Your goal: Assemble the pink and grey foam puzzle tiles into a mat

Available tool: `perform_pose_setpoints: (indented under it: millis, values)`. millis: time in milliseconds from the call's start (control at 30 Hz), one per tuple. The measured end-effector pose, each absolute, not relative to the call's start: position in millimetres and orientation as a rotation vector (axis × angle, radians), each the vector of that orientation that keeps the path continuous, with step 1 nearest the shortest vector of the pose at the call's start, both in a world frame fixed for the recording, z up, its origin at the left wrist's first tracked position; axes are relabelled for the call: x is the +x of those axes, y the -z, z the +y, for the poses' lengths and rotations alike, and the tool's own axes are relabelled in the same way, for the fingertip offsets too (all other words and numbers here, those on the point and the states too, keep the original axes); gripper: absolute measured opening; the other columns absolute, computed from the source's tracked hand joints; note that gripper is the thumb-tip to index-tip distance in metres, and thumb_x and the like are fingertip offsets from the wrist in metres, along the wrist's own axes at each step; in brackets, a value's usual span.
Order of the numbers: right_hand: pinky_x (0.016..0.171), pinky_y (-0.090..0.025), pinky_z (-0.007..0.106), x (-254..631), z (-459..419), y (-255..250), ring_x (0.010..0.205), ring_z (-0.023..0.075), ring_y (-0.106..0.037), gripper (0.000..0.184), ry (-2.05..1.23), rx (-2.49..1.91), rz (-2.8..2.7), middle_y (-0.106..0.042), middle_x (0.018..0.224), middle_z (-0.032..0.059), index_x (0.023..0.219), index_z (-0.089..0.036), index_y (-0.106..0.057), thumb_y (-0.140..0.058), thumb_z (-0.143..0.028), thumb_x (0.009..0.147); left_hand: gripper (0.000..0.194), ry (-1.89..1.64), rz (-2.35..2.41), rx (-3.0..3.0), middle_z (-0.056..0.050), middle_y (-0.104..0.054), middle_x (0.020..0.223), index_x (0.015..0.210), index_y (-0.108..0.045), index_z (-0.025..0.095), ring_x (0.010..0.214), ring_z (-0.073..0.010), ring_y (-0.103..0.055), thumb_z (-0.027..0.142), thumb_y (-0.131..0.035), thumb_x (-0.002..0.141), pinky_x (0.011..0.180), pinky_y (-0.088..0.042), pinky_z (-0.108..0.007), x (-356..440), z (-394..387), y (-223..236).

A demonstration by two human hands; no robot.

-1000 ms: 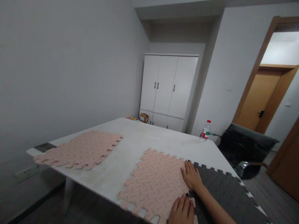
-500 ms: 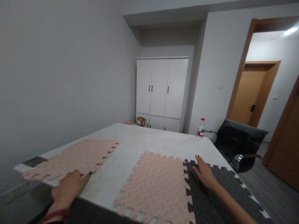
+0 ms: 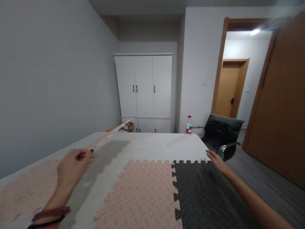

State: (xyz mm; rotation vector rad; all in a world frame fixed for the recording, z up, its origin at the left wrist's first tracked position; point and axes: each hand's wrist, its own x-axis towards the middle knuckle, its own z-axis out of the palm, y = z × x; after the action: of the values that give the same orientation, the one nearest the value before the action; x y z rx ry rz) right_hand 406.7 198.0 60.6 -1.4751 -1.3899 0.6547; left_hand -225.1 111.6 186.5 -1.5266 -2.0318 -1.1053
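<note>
Evidently the left hand (image 3: 72,167) has a narrow grip, thumb and fingers closed on the near end of a raised pink mat (image 3: 111,132). That mat shows almost edge-on as a thin, slightly blurred strip, slanting up from the fingers toward the far edge of the table (image 3: 145,144), and its shadow (image 3: 114,152) falls across the white top. A dark red band (image 3: 51,213) circles the left wrist.

Below and left of this hand, toward the table's left edge, lies a flat pink piece (image 3: 28,192), too blurred for its outline to be made out.

Across at the table's right edge, the right hand (image 3: 215,159) is stretched out, fingers together and holding nothing that shows, by the far right corner of a dark grey mat (image 3: 200,190). Whether it touches that mat I cannot tell. The grey mat lies flat along the right edge, its left side toothed into a flat pink mat (image 3: 145,194), which reaches down to the bottom of the view.

Farther out, a clear bottle (image 3: 188,127) with a red cap stands upright at the table's far right corner. Just past that corner is a black chair (image 3: 221,135); beyond the far edge are a cardboard box (image 3: 129,127) and a white cabinet (image 3: 144,89).
</note>
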Motion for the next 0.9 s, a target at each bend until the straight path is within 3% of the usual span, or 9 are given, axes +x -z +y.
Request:
perform_pose_setpoints:
  millis: [100,233,367,533,767,900]
  values:
    - [0.090,-0.045,0.039,423.9,205.0,-77.5,0.114,0.0238,-0.052,0.054,-0.770,-1.450,-1.334,-0.053,0.127,0.0133,0.119,-0.018,-0.051,-0.035,-0.054,0.083,0.032,1.121,-1.861,-1.882,0.004,-0.053,0.081,0.083,-0.054,0.018,0.075,-0.0124,-0.053,0.043,-0.033,0.083,0.070,-0.041,-0.022,-126.6,157.2,-192.7]
    - [0.078,-0.049,0.034,439.1,209.4,-88.6,0.107,0.0212,-0.058,0.070,-0.964,-1.405,-1.243,-0.052,0.127,0.0181,0.131,-0.015,-0.039,-0.013,-0.063,0.086,0.021,0.912,-1.679,-2.309,-0.001,-0.057,0.086,0.080,-0.055,0.019,0.080,-0.0133,-0.055,0.031,-0.039,0.083,0.074,-0.040,-0.023,-0.1,205.0,-160.7]
    - [0.073,-0.049,0.032,445.1,216.4,-70.8,0.100,0.0204,-0.062,0.066,-0.910,-1.635,-1.262,-0.057,0.121,0.0175,0.127,-0.014,-0.043,-0.022,-0.060,0.085,0.015,0.618,-1.576,-2.590,-0.004,-0.059,0.093,0.081,-0.059,0.018,0.087,-0.0156,-0.056,0.028,-0.049,0.084,0.081,-0.039,-0.030,84.2,223.4,-115.0]
    - [0.077,-0.046,0.032,454.6,231.3,-36.9,0.092,0.0214,-0.062,0.054,-0.575,-1.809,-1.321,-0.064,0.106,0.0141,0.118,-0.010,-0.049,-0.049,-0.044,0.076,0.023,0.406,-1.576,-2.654,-0.005,-0.059,0.103,0.095,-0.058,0.015,0.094,-0.0180,-0.055,0.036,-0.052,0.087,0.084,-0.043,-0.039,112.1,233.1,-84.0]
    - [0.074,-0.042,0.031,454.3,228.3,-16.3,0.082,0.0220,-0.058,0.030,-0.207,-1.911,-1.412,-0.064,0.086,0.0100,0.084,-0.016,-0.058,-0.048,-0.043,0.075,0.026,0.299,-1.598,-2.596,-0.006,-0.057,0.108,0.097,-0.058,0.015,0.100,-0.0199,-0.053,0.038,-0.053,0.085,0.088,-0.041,-0.042,110.9,248.6,-80.5]
    - [0.074,-0.042,0.029,452.1,223.7,-10.0,0.084,0.0211,-0.057,0.024,-0.112,-1.932,-1.454,-0.063,0.086,0.0093,0.081,-0.017,-0.056,-0.046,-0.038,0.076,0.027,0.291,-1.611,-2.556,-0.008,-0.057,0.110,0.098,-0.059,0.015,0.102,-0.0212,-0.052,0.037,-0.048,0.088,0.090,-0.037,-0.042,116.9,249.3,-78.4]
